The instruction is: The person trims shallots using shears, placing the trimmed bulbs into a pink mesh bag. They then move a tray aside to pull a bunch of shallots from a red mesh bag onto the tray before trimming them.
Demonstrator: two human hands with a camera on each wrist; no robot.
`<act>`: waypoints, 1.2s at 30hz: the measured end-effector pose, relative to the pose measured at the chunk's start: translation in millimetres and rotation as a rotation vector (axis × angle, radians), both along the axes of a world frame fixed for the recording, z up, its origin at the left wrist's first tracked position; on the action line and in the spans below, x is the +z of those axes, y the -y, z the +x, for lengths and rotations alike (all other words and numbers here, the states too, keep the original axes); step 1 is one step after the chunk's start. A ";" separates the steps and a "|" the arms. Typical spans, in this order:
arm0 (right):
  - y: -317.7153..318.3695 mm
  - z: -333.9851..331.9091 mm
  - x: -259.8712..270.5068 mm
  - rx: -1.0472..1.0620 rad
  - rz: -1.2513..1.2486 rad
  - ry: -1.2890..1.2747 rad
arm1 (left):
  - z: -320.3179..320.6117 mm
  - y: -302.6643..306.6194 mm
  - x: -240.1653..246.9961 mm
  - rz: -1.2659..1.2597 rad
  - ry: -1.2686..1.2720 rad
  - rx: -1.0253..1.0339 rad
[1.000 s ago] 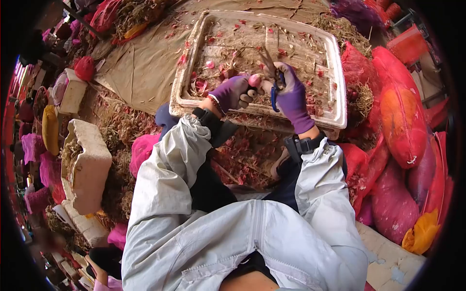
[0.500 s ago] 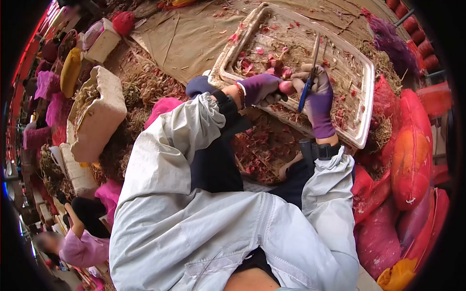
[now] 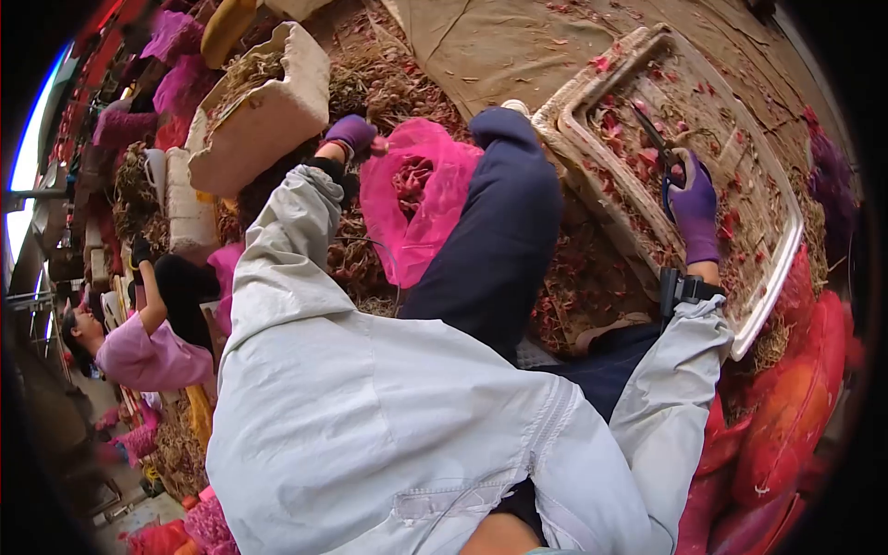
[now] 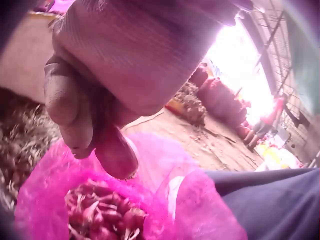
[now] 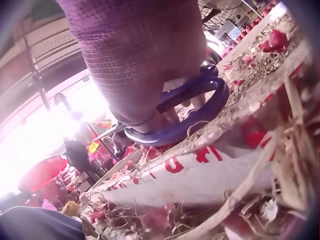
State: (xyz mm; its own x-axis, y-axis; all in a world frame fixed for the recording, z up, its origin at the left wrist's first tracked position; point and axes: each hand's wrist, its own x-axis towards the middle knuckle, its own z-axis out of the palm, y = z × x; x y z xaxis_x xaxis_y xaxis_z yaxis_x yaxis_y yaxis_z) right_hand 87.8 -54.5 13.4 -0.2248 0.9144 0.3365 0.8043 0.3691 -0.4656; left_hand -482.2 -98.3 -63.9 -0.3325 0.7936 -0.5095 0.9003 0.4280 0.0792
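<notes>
My left hand (image 3: 350, 134), in a purple glove with a pale palm, is out at the left above a pink mesh bag (image 3: 444, 231). Between its fingers it pinches a reddish shallot (image 4: 117, 157), right over the bag's mouth. Trimmed shallots (image 4: 102, 215) fill the part of the bag that shows. Over the white foam tray (image 3: 772, 285), my right hand (image 3: 694, 205) grips scissors (image 3: 668, 190) by their blue handles, blades pointing away from me. In the right wrist view the blue handle loops (image 5: 167, 138) circle the gloved fingers. Red skins and dry scraps litter the tray.
A torn foam box (image 3: 264, 129) with dried stalks stands left of the bag. My dark trouser leg (image 3: 490, 240) lies between bag and tray. Full red mesh sacks (image 3: 795, 416) are piled at the right. Another person in pink (image 3: 153, 351) sits at the far left.
My left hand has carried the shallot leftward from beside the scissors to the pink bag. The right hand keeps the scissors over the tray. The head view has swung left.
</notes>
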 end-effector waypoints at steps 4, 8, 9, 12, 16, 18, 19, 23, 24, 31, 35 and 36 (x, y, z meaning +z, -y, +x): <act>-15.6 -0.9 -5.5 -0.062 -0.229 0.095 | 38.9 30.5 -35.7 -0.348 0.330 0.233; -28.4 6.8 -17.5 -0.015 -0.128 0.134 | 118.6 46.1 -97.9 0.133 0.651 -0.476; -24.2 0.5 -9.6 0.001 -0.141 0.096 | 155.4 43.5 -89.6 -0.064 0.952 0.023; -20.5 -3.6 -0.8 -0.115 -0.075 0.093 | 198.8 26.8 -92.9 0.047 1.591 0.153; -15.2 13.1 9.2 -0.355 -0.007 -0.164 | 165.5 -17.5 -65.9 -0.005 0.935 0.131; -13.3 30.7 12.1 -0.383 -0.123 -0.546 | 173.9 -38.1 -12.7 0.399 0.631 -0.234; -10.8 38.6 14.5 -0.370 -0.249 -0.931 | 196.8 -38.1 42.0 0.387 0.654 -0.197; 23.5 39.4 54.0 -0.097 -0.360 -1.500 | 284.5 -50.5 123.3 0.495 1.091 -0.468; 29.1 40.0 59.8 -0.050 -0.384 -1.499 | 313.3 -48.7 138.0 0.437 1.069 -0.481; 45.7 52.8 56.1 -0.145 -0.256 -1.523 | 467.7 -63.1 113.9 0.694 1.480 -0.761; 46.7 69.1 55.7 -0.190 -0.225 -1.666 | 489.5 -59.7 107.7 0.095 1.710 -0.158; 47.1 70.7 55.0 -0.232 -0.231 -1.669 | 492.3 -56.8 102.9 0.117 1.791 -0.088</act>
